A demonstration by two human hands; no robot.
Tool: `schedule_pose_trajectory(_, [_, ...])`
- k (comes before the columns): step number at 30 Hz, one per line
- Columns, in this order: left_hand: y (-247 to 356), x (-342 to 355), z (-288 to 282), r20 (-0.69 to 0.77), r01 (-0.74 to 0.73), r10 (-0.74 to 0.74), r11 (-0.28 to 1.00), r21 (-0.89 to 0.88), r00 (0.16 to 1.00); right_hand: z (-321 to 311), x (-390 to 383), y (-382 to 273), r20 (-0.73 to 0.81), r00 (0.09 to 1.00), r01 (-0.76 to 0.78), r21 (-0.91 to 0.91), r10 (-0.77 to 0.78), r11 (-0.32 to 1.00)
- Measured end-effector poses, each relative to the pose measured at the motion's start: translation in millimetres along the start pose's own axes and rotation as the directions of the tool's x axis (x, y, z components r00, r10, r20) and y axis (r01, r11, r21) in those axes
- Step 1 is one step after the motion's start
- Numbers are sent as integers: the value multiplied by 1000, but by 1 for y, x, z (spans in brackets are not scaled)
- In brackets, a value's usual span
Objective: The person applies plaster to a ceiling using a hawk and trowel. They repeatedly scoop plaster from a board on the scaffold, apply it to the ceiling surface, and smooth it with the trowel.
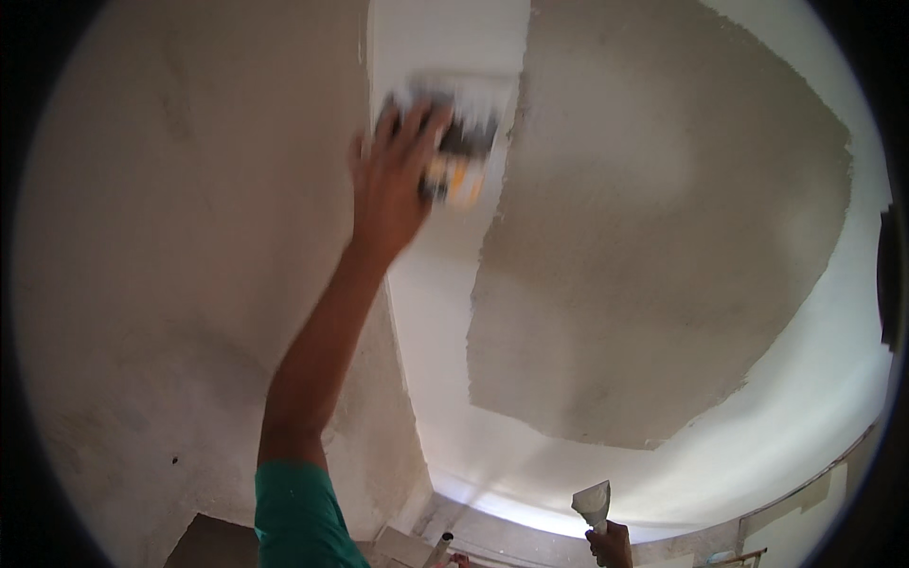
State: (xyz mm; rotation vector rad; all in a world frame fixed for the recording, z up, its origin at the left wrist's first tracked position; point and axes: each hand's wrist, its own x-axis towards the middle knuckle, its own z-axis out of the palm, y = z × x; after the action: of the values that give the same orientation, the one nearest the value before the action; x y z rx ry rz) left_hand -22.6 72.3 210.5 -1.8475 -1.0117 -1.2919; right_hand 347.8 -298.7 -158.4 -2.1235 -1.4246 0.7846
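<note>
My left hand (393, 185) is raised high, its fingers wrapped over a wide putty knife (464, 133) with black and yellow parts. Motion smears the tool. It lies against the white strip of wall (431, 284) just right of the inside corner. To its right spreads a large grey-beige patch (663, 227) with ragged edges, framed by white coating. Low in the picture, my right hand (611, 546) grips a smaller putty knife (593, 502) by its handle, blade upward. Whitish material coats that blade.
A beige wall (208, 256) fills the left side and meets the white strip at the corner. Near the bottom are a dark pipe-like end (443, 540) and a reddish-brown frame (743, 557). A dark object (888, 279) sits at the right rim.
</note>
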Motion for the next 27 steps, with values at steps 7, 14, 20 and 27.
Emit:
schedule_pose_trajectory(7, [3,181,-18,-216,-29,73,979,203,974,13,1,4,18,988,-151,303,153,941])
schedule_pose_trajectory(14, [-2,107,42,-208,-97,131,981,167,969,11,-2,9,19,979,-195,374,203,907])
schedule_pose_trajectory(20, [-45,133,-4,-255,-145,183,977,158,950,-9,-2,-23,68,943,-327,350,325,878])
schedule_pose_trajectory(27, [-84,231,-37,9,-87,87,981,173,996,4,8,-26,88,964,-265,391,251,882])
